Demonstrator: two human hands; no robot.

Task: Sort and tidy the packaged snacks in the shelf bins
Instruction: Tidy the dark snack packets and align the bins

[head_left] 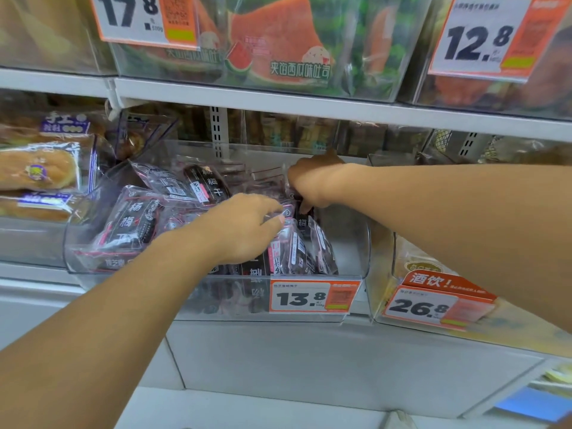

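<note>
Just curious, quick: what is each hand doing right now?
Left hand: pinching a dark plastic snack packet.
Right hand: fingers hidden among the packets; cannot tell.

Shop, price tags [314,296], stocked shelf bins [356,308]

Both arms stretched forward. Left hand [244,226] palm down, fingers curled, pinching. Right hand [312,181] bent down, fingers curled, gripping.
</note>
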